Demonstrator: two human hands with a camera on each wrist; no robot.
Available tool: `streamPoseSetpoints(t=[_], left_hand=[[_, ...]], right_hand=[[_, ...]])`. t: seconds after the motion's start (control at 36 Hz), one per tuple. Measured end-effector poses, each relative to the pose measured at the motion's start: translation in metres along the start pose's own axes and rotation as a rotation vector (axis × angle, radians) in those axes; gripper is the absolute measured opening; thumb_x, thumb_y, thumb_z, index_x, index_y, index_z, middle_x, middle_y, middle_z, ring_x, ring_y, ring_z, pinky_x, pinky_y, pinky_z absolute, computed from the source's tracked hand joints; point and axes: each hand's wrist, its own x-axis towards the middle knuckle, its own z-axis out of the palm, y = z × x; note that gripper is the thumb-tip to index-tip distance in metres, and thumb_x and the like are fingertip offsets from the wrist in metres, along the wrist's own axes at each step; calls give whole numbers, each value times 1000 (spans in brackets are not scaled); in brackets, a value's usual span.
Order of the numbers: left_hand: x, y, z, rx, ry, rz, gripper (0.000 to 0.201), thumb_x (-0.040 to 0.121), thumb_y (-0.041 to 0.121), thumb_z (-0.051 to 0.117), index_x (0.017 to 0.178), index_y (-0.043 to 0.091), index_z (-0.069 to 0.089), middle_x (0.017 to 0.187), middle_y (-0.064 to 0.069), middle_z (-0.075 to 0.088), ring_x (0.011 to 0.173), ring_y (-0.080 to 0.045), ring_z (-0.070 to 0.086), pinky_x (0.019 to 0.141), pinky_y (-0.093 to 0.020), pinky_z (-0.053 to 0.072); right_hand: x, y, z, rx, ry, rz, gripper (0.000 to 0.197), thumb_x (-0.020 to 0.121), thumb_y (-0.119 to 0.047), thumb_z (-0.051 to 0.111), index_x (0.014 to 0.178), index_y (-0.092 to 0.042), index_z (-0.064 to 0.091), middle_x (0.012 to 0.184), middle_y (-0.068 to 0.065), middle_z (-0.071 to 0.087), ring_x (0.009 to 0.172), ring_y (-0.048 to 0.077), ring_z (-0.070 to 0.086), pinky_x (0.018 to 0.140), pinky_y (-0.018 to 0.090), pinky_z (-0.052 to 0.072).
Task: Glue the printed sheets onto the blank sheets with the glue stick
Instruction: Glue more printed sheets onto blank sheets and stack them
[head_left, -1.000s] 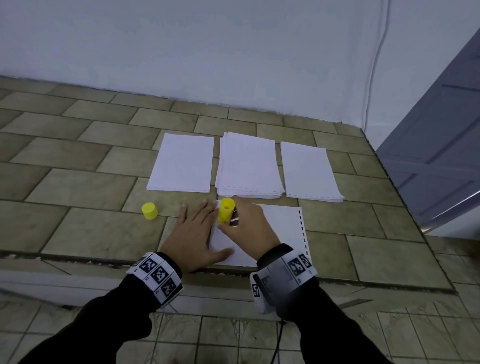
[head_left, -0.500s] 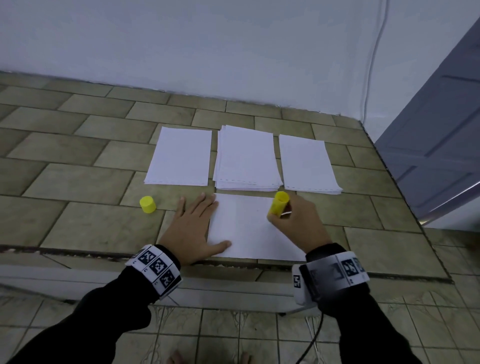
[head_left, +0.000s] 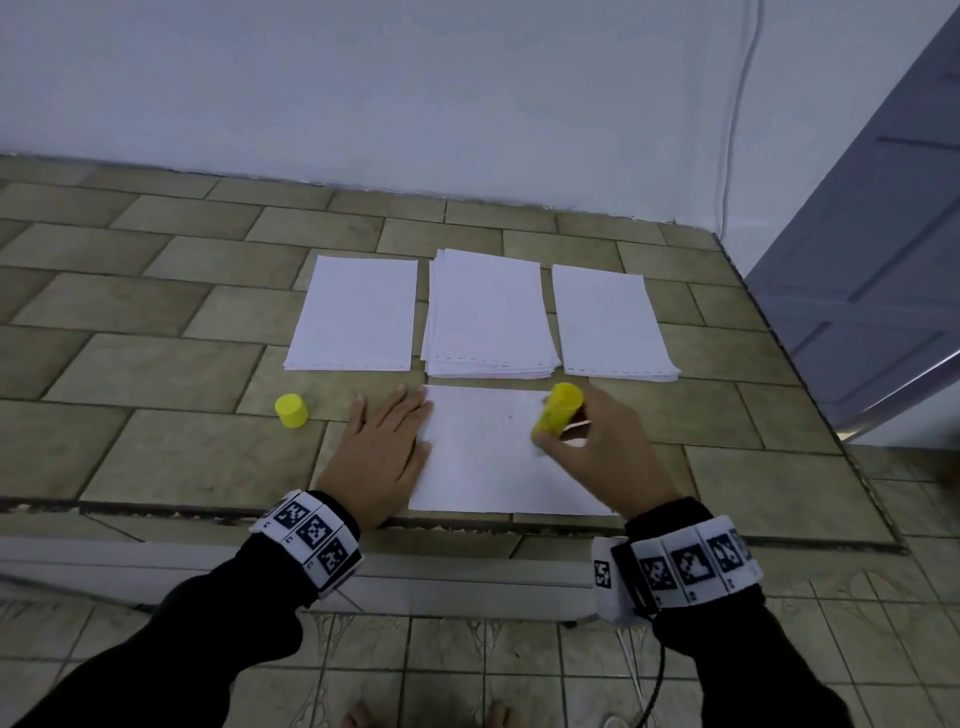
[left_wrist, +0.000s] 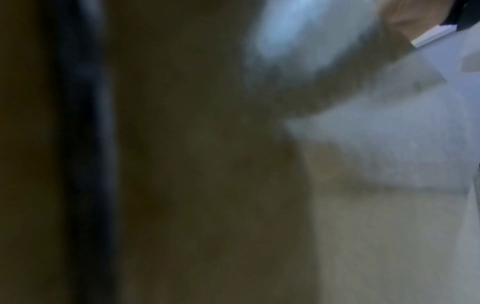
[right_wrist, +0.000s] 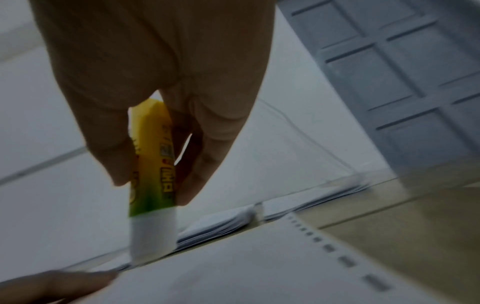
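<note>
A white sheet (head_left: 488, 457) lies crosswise at the near edge of the tiled ledge. My left hand (head_left: 382, 449) lies flat on the ledge, fingers straight and overlapping the sheet's left edge. My right hand (head_left: 597, 441) grips the yellow glue stick (head_left: 558, 409), tilted, its white tip down on the sheet's right part. In the right wrist view fingers and thumb pinch the glue stick (right_wrist: 152, 176), and its white tip touches the sheet (right_wrist: 259, 267) with its perforated edge. The yellow cap (head_left: 291, 410) stands left of my left hand. The left wrist view is a blur.
Three piles of white sheets lie side by side beyond the hands: left (head_left: 356, 314), middle and thicker (head_left: 488, 314), right (head_left: 608, 322). The ledge's front edge (head_left: 208, 512) drops to a tiled floor. A grey door (head_left: 883, 270) stands at the right, a white wall behind.
My right hand has carried the glue stick from the sheet's left part, by my left hand, across to its right part. The left hand has stayed flat in place.
</note>
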Motion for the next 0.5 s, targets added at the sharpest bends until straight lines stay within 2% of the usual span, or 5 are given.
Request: streamPoseSetpoints(t=[0.11, 0.17, 0.31, 0.42, 0.5], left_hand=[[2, -2, 2, 21, -10, 2, 71, 93, 49, 8, 150, 14, 34, 160, 2, 26, 150, -15, 13, 121, -50, 1], [2, -3, 2, 31, -9, 7, 71, 94, 49, 8, 150, 13, 35, 159, 0, 28, 150, -16, 15, 121, -52, 3], [2, -6, 4, 7, -9, 26, 71, 95, 47, 8, 149, 12, 37, 159, -2, 29, 149, -18, 15, 120, -53, 4], [2, -5, 2, -6, -20, 23, 74, 92, 48, 6, 150, 12, 36, 160, -2, 27, 150, -18, 13, 120, -52, 2], [2, -3, 1, 8, -21, 9, 76, 92, 50, 4, 150, 12, 35, 160, 0, 26, 150, -18, 14, 120, -52, 3]], right_hand=[[4, -18, 31, 85, -231, -97, 12, 81, -12, 72, 85, -9, 62, 91, 5, 65, 79, 15, 65, 73, 34, 57], [5, -24, 46, 84, -286, -148, 12, 80, -12, 73, 81, -10, 61, 90, 5, 63, 79, 18, 63, 73, 37, 56], [8, -38, 67, 52, -352, -224, 19, 81, -13, 73, 87, -18, 56, 92, 7, 62, 82, 23, 61, 76, 44, 54], [8, -36, 70, -3, -355, -261, 24, 82, -13, 71, 103, -8, 60, 96, 10, 62, 84, 24, 58, 77, 43, 53], [7, -30, 65, -22, -340, -246, 18, 83, -15, 70, 96, -7, 58, 92, 8, 60, 81, 22, 57, 75, 43, 52]])
